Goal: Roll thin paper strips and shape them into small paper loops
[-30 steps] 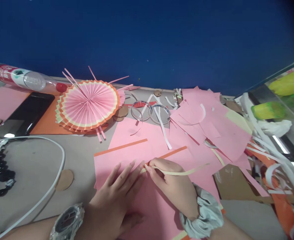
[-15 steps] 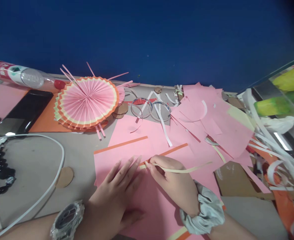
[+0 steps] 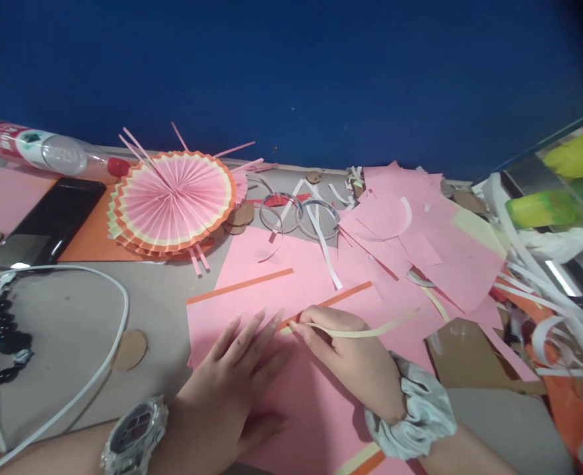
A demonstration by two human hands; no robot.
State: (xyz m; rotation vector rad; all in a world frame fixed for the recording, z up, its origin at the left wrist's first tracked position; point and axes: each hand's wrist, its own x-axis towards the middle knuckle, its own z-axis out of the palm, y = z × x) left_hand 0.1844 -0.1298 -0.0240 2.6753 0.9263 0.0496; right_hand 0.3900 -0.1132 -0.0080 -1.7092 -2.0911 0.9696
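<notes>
My left hand [image 3: 236, 379] lies flat with its fingers spread on a pink paper sheet [image 3: 311, 412]. Between thumb and fingers, my right hand [image 3: 348, 343] pinches a thin pale-yellow paper strip [image 3: 375, 331], whose loose tail sticks out to the right above the hand. The strip's other end lies against the pink sheet, along an orange band [image 3: 345, 295] at that sheet's upper edge. Behind my left fingers is another pink sheet [image 3: 216, 313] with an orange edge. At the bottom, a pink piece carries a yellow and orange border [image 3: 365, 460].
A pleated paper rosette [image 3: 175, 198] stands behind on the left, near a phone [image 3: 48, 221] and a plastic bottle [image 3: 38, 148]. Tape rolls [image 3: 318, 220] lie at the back middle. Pink scraps [image 3: 420, 244] pile up at right. A white cable [image 3: 125, 297] loops at left beside black beads [image 3: 4, 336].
My right hand and wrist have shifted slightly to the right and down, still pinching the strip. My left hand stays nearly in place on the paper.
</notes>
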